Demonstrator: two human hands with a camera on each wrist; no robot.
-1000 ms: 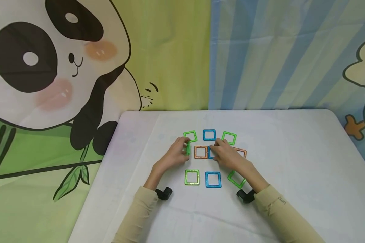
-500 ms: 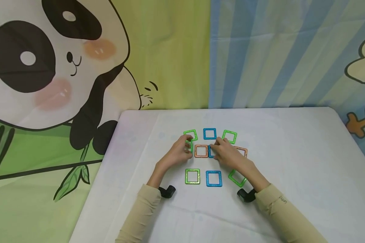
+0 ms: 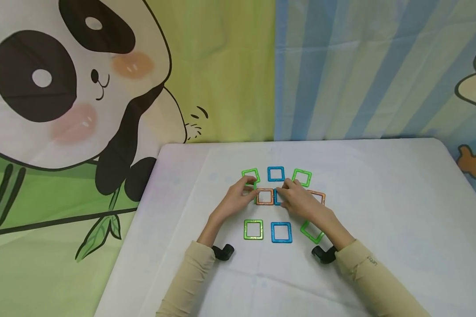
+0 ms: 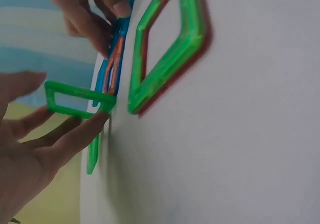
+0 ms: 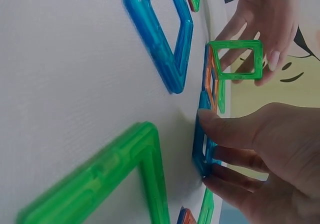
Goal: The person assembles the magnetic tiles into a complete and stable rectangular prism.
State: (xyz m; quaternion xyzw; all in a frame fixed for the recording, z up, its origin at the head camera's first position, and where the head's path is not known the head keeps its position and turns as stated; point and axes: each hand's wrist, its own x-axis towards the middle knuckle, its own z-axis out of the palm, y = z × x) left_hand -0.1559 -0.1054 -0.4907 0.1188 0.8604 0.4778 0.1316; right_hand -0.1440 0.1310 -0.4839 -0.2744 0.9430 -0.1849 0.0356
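In the head view, my left hand holds a green square magnetic tile on edge between thumb and fingers. The tile stands upright at the left side of a flat orange square tile, and its lower edge meets that side in the right wrist view. My right hand pinches a flat blue square tile across its width, thumb on the near edge and fingers on the far one. This blue tile lies side by side with the orange one. Part of it is hidden under my right fingers.
Around them on the white table lie several square tiles: a green tile and a blue tile at the back, another blue tile and a green tile in front. My right hand partly covers an orange tile.
My left hand has moved right with the upright green tile, from a gap beside the orange tile to its left edge. My right hand keeps its hold on the blue tile.
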